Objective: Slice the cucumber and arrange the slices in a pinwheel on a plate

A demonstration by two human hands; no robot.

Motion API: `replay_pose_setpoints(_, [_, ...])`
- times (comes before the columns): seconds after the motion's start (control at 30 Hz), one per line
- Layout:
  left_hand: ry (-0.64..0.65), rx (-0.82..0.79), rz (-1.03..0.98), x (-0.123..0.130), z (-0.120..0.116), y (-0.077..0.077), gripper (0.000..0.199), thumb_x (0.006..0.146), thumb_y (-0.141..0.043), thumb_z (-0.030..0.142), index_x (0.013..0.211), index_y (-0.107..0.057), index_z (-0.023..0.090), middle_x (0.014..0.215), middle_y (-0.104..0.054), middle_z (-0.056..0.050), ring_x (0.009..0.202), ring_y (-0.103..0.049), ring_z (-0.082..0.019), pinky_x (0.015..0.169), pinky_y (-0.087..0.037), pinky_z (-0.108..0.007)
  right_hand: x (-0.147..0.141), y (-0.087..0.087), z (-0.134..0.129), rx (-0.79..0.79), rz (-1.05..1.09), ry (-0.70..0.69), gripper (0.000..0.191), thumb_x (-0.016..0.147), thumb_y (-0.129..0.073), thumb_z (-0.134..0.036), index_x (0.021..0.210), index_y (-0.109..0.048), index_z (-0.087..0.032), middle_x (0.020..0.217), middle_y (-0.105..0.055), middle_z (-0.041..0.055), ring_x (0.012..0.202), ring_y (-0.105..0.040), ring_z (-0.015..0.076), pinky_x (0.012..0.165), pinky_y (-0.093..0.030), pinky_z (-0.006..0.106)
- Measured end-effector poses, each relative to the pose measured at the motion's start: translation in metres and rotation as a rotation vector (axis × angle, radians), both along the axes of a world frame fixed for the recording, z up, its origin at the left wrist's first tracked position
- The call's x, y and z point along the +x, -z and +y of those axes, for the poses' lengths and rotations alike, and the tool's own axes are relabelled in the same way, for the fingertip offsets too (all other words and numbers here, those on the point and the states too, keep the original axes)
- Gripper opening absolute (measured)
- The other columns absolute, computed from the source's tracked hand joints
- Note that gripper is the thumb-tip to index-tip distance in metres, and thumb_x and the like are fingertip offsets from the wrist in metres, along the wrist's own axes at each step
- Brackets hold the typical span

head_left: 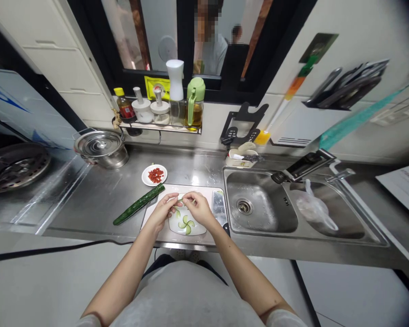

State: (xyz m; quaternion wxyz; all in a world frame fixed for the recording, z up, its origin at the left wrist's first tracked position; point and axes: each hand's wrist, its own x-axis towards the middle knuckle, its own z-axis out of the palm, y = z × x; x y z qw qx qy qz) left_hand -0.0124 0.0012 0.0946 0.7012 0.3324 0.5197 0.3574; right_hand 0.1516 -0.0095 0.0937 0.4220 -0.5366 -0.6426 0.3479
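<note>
My left hand (166,210) and my right hand (198,208) meet above a white plate (197,230), fingertips pinched together on a thin green cucumber slice mostly hidden by the fingers. On the plate, several curved cucumber slices (186,225) fan out like a pinwheel, and another lies near my left fingers. Beneath the plate is a pale cutting board (162,239). A kitchen knife (219,206) rests along the board's right side, its dark handle toward me. The long dark-green cucumber (138,205) slants beside my left hand, its far end over the board's corner.
Behind the board stands a small white dish of red pieces (156,175). A lidded steel pot (104,149) is at the back left. To the right is a double sink (262,215) with a faucet (305,165) and plastic bag (311,206). Seasoning bottles line a shelf (163,128).
</note>
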Motion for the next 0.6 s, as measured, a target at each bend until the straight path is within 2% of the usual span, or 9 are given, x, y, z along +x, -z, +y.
replay_pose_setpoints(0.3, [-0.058,-0.022,-0.062,0.0021,0.0018,-0.0019,0.062,0.060,-0.081,0.036,0.116,-0.058,0.019,0.080,-0.068,-0.001,0.053,-0.047,-0.003,0.048,-0.025,-0.016,0.0034,0.0050,-0.0001,-0.013,-0.012,0.003,0.012,0.084,-0.056,-0.027,0.080,-0.065,-0.020,0.083,-0.067,0.0023,0.081,-0.057,0.0163,0.077,-0.044,0.029])
replay_pose_setpoints(0.5, [-0.111,0.048,-0.077,0.0031,0.0034,0.0032,0.065,0.055,-0.084,0.031,0.113,-0.059,0.018,0.067,-0.057,0.005,0.052,-0.042,-0.003,0.047,-0.022,-0.017,0.0020,0.0091,0.0007,-0.115,0.070,0.003,0.013,0.081,-0.056,-0.028,0.077,-0.064,-0.019,0.080,-0.067,0.0014,0.076,-0.058,0.0146,0.072,-0.045,0.027])
replay_pose_setpoints(0.6, [-0.126,0.097,-0.079,0.0038,0.0037,0.0037,0.065,0.053,-0.084,0.029,0.113,-0.059,0.018,0.067,-0.057,0.006,0.052,-0.041,-0.003,0.047,-0.022,-0.017,0.0012,0.0097,0.0021,-0.167,0.123,-0.002,0.012,0.079,-0.057,-0.028,0.076,-0.063,-0.019,0.078,-0.067,0.0008,0.073,-0.059,0.0137,0.070,-0.045,0.026])
